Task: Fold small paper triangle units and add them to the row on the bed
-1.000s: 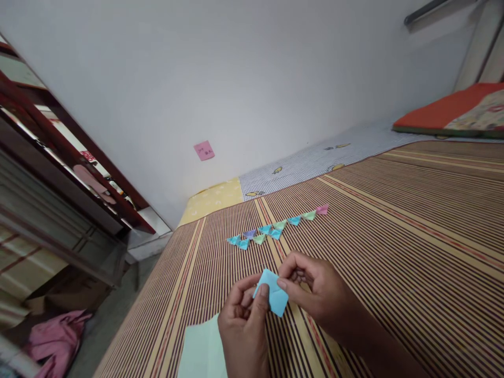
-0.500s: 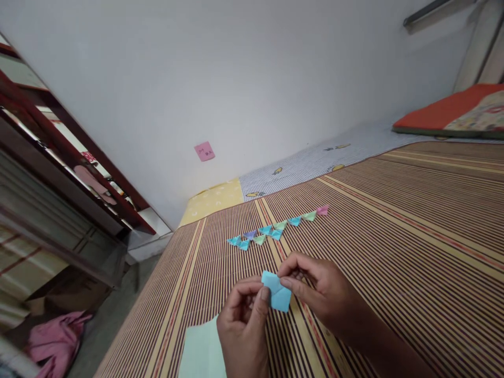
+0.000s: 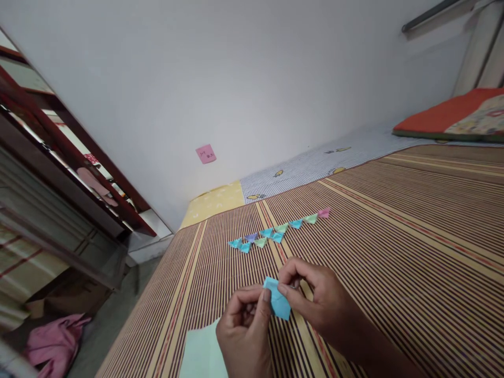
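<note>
A small folded blue paper piece (image 3: 279,302) is pinched between both hands just above the striped mat (image 3: 394,236). My left hand (image 3: 244,333) grips its left side with thumb and forefinger. My right hand (image 3: 311,299) pinches its upper right edge, fingers curled. Beyond the hands, a row of several small folded paper triangles (image 3: 275,233) in blue, green, purple and pink lies on the mat. A pale green paper sheet (image 3: 200,354) lies flat under my left wrist.
A white wall with a pink sticky note (image 3: 206,154) runs along the far side. A dark red wooden shelf (image 3: 71,157) stands at left, with pink cloth (image 3: 55,344) on the floor below. An orange cushion (image 3: 452,113) lies at far right.
The blue paper has been folded narrower between my fingers, and both hands have sunk slightly lower in the picture. The row of triangles has not moved.
</note>
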Available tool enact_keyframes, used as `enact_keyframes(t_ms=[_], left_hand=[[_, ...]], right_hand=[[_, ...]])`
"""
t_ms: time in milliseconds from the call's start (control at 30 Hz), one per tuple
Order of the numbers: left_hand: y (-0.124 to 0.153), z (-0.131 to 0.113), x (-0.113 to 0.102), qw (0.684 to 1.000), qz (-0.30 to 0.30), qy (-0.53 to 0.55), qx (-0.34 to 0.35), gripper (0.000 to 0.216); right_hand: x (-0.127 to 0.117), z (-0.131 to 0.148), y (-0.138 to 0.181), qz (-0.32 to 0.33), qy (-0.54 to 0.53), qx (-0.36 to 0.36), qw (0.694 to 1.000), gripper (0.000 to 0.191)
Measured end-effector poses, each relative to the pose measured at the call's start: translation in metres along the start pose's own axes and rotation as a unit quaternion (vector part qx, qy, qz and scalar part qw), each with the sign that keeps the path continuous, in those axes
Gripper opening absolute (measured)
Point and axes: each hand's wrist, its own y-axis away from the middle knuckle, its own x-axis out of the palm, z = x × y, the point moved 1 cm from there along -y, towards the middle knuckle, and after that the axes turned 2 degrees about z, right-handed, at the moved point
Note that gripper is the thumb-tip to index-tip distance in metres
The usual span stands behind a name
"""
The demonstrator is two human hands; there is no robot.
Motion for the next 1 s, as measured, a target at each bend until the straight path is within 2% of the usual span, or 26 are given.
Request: enact_keyframes(t_ms=[433,567,733,867,933,1000], left_hand=[[0.0,0.0,0.0,0.999,0.019,-0.016,-0.029,0.023],[-0.002,0.002,0.001,0.997,0.042,0.014,-0.064,0.025],[-0.004,0.005,-0.002,0.984,0.106,0.055,-0.133,0.033],[-0.008,0.011,-0.009,0.977,0.16,0.042,-0.133,0.025],[-0.01,0.014,-0.013,0.981,0.143,0.038,-0.126,0.026],[-0.012,0.017,-0.016,0.985,0.117,0.03,-0.125,0.027]], right_hand=[[-0.001,-0.001,0.0,-0.001,0.006,0.003,1.0,0.01],[-0.005,-0.003,0.0,0.014,0.001,0.004,1.0,0.009],[-0.008,0.0,0.001,0.055,-0.005,0.015,0.998,0.01],[-0.009,0.0,0.001,0.072,-0.036,0.03,0.996,0.006],[-0.009,-0.002,0.001,0.068,-0.054,0.045,0.995,0.002],[-0.008,-0.004,0.0,0.073,-0.065,0.06,0.993,0.011]])
